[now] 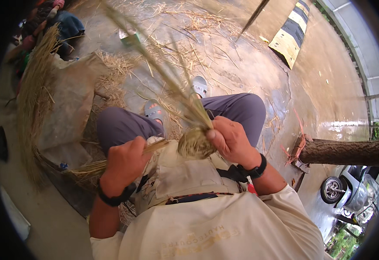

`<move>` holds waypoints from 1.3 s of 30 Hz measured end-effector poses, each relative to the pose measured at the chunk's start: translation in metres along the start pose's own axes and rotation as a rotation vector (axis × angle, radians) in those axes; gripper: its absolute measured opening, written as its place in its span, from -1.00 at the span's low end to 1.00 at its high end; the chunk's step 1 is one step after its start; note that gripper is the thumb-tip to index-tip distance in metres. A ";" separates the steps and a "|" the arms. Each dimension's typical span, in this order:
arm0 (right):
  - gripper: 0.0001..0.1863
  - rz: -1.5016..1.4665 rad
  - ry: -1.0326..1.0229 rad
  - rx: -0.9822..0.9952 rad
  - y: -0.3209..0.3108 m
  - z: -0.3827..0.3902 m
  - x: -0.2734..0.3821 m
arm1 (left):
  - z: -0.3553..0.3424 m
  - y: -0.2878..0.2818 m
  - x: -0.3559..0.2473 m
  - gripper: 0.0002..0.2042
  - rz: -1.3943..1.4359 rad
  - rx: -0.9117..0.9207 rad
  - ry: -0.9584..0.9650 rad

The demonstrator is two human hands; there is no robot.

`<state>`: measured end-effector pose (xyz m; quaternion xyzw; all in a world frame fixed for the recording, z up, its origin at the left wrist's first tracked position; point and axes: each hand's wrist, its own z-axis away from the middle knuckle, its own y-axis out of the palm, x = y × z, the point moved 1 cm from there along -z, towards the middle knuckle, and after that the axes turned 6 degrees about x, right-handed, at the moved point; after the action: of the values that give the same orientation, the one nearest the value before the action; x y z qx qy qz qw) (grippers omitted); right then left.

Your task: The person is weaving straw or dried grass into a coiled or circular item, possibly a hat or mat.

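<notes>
In my right hand [233, 141] is a small round woven straw piece [196, 144], yellow-green, gripped by its upper right edge between thumb and fingers. Long loose straw stalks [165, 78] fan up and left from it, partly blurred. My left hand [126, 162] is closed around a thin bunch of straw [155, 146], whose ends poke out toward the woven piece without touching it. More straw [89, 168] runs behind that wrist. Both hands are over my lap, and the pale apron [183, 175] lies beneath them.
A tall straw bundle [35, 104] leans over a grey sheet [70, 95] on the left. Scattered straw [206, 19] covers the floor ahead. At far left sits another person [68, 28]. A striped ramp [290, 32], a tree trunk [343, 152] and a scooter [354, 190] are on the right.
</notes>
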<state>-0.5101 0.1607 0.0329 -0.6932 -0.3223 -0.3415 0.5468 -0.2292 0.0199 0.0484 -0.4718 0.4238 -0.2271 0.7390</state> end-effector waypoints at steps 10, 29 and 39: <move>-0.57 -0.178 -0.133 0.544 0.044 -0.016 -0.009 | 0.024 0.023 -0.034 -0.58 0.294 0.023 0.162; -0.83 0.096 0.063 0.442 0.052 -0.030 0.022 | 0.017 0.037 -0.017 -0.59 0.317 0.083 0.180; -0.83 0.101 0.023 0.394 0.053 -0.033 0.033 | 0.012 -0.004 -0.004 -0.51 0.011 -0.225 0.241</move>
<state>-0.4516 0.1208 0.0374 -0.5841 -0.3414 -0.2517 0.6920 -0.2211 0.0275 0.0560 -0.5187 0.5346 -0.2289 0.6267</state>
